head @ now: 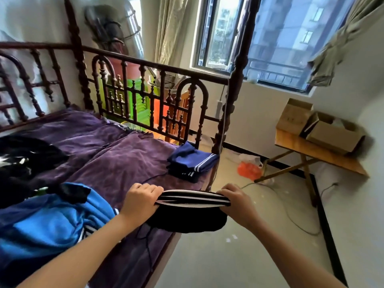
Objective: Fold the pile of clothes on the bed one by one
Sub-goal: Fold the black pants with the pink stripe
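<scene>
A folded black garment with white stripes (pixel 193 215) hangs in the air over the bed's near right edge. My left hand (pixel 141 201) grips its left end and my right hand (pixel 236 201) grips its right end. A loose heap of bright blue clothes (pixel 47 227) lies on the bed at the lower left, with dark black clothes (pixel 25 161) behind it. A neat stack of folded navy garments with white stripes (pixel 191 163) sits at the bed's far right corner.
The bed is covered by a purple blanket (pixel 108 154) and has a dark carved wooden railing (pixel 149 96) at its far end. A thin black cord (pixel 147 246) trails over the blanket. Right of the bed is bare floor, a folding wooden table (pixel 311 150) with cardboard boxes (pixel 332 134), and an orange bag (pixel 248 170).
</scene>
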{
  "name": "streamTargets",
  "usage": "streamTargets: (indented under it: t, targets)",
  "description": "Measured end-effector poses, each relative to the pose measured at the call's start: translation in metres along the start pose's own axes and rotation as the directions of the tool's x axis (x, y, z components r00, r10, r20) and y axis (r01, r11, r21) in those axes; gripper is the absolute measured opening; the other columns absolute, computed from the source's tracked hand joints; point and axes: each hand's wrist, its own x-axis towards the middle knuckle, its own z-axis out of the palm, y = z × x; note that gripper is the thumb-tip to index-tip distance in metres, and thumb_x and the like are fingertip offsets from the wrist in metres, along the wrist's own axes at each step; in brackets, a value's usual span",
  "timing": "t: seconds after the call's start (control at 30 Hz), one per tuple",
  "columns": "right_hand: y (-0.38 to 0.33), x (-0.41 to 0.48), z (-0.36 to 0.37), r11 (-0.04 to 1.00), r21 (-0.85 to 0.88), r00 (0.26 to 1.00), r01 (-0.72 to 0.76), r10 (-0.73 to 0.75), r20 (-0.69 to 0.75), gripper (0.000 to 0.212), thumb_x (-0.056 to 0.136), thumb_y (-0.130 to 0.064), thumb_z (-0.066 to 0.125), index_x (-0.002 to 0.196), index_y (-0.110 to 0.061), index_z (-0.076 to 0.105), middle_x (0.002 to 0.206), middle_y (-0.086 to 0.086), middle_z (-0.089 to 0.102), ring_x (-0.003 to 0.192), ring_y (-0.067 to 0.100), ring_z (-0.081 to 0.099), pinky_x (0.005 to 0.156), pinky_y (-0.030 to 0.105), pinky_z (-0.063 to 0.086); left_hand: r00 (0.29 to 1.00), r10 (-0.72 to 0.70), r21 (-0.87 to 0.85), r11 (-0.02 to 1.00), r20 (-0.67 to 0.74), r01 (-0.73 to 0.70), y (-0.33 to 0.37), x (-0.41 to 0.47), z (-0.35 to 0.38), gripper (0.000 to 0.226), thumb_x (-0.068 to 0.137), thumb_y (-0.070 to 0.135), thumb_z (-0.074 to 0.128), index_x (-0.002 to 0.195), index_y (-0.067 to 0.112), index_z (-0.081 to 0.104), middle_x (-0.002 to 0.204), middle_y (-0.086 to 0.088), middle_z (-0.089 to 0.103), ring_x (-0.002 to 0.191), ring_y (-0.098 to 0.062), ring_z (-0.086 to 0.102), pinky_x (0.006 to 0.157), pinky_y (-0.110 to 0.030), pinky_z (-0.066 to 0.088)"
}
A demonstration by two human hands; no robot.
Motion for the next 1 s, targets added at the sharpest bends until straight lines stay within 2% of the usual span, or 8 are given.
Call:
streamTargets:
  t: [0.17,0.33,0.57,0.7,0.77,0.83,0.9,1.0]
  targets:
    - [0.056,0.067,0.011,0.999,0.018,0.999,-0.032,0.031,0.026,0.035,0.069,-0.004,0.069,0.102,-0.014,0.072,0.098,0.007,0.063,0.097,0.025,0.058,0.073,0.023,0.041,0.999,0.037,0.0,0.999,0.006,-0.037,-0.012,0.074,0.038,0.015,0.053,0.02,0.058,0.063,0.015,0.067,0.053,0.004,0.059,0.048,-0.018,0.06,0.049,-0.024,0.046]
    - [0.113,0.152,0.04,0.999,0.045,0.995,0.023,-0.027,0.092,0.032,0.075,-0.013,0.067,0.106,-0.016,0.07,0.103,0.005,0.061,0.102,0.022,0.055,0.073,0.02,0.036,0.999,0.008,0.074,0.997,0.033,-0.011,-0.031,0.131,0.085,0.029,0.064,0.026,0.039,0.059,0.014,0.065,0.048,0.004,0.057,0.043,-0.017,0.058,0.048,-0.024,0.047]
    - [0.164,0.34,0.066,0.963,0.079,0.965,0.257,-0.251,-0.081,0.029,0.071,-0.006,0.073,0.098,-0.014,0.074,0.097,0.003,0.071,0.099,0.031,0.056,0.08,0.033,0.032,0.966,-0.249,0.257,0.932,-0.063,0.257,-0.069,0.235,0.122,0.028,0.066,0.027,0.04,0.061,0.012,0.063,0.049,-0.001,0.058,0.046,-0.021,0.059,0.055,-0.032,0.048]
    - [0.187,0.43,0.074,0.916,-0.038,0.906,0.4,-0.401,-0.137,0.032,0.061,-0.002,0.076,0.09,-0.017,0.074,0.091,-0.002,0.072,0.091,0.032,0.062,0.076,0.04,0.043,0.902,-0.417,0.315,0.846,-0.114,0.431,-0.059,0.289,0.159,0.02,0.052,0.019,0.076,0.063,0.013,0.061,0.056,-0.003,0.059,0.053,-0.025,0.059,0.061,-0.036,0.044]
    - [0.22,0.459,0.088,0.925,-0.094,0.924,0.369,-0.376,-0.074,0.032,0.066,-0.002,0.072,0.095,-0.015,0.072,0.1,0.0,0.071,0.1,0.033,0.06,0.08,0.043,0.042,0.854,-0.52,0.285,0.823,0.03,0.491,-0.037,0.313,0.194,0.035,0.047,0.026,0.084,0.073,0.013,0.065,0.066,-0.003,0.062,0.063,-0.025,0.062,0.064,-0.037,0.047]
    - [0.262,0.469,0.109,0.917,-0.223,0.938,0.33,-0.293,0.185,0.036,0.081,-0.007,0.056,0.114,-0.017,0.063,0.122,0.002,0.06,0.119,0.03,0.047,0.091,0.04,0.035,0.723,-0.597,0.248,0.802,0.348,0.544,-0.011,0.328,0.238,0.035,0.076,0.035,0.066,0.105,0.017,0.06,0.1,-0.003,0.063,0.095,-0.025,0.061,0.083,-0.036,0.041]
    - [0.304,0.467,0.133,0.863,-0.346,0.875,0.368,-0.195,0.443,0.041,0.086,-0.011,0.046,0.125,-0.022,0.053,0.131,0.002,0.05,0.124,0.026,0.038,0.094,0.036,0.037,0.58,-0.528,0.173,0.813,0.62,0.556,0.016,0.325,0.287,0.033,0.091,0.032,0.043,0.122,0.02,0.047,0.123,-0.003,0.056,0.117,-0.025,0.051,0.095,-0.037,0.03]
    - [0.338,0.455,0.159,0.867,-0.321,0.793,0.38,-0.127,0.597,0.047,0.087,-0.015,0.046,0.134,-0.024,0.045,0.133,0.007,0.045,0.127,0.027,0.036,0.096,0.034,0.04,0.49,-0.429,0.127,0.836,0.759,0.534,0.041,0.313,0.322,0.038,0.091,0.027,0.038,0.128,0.023,0.047,0.13,-0.004,0.054,0.12,-0.027,0.048,0.098,-0.04,0.027]
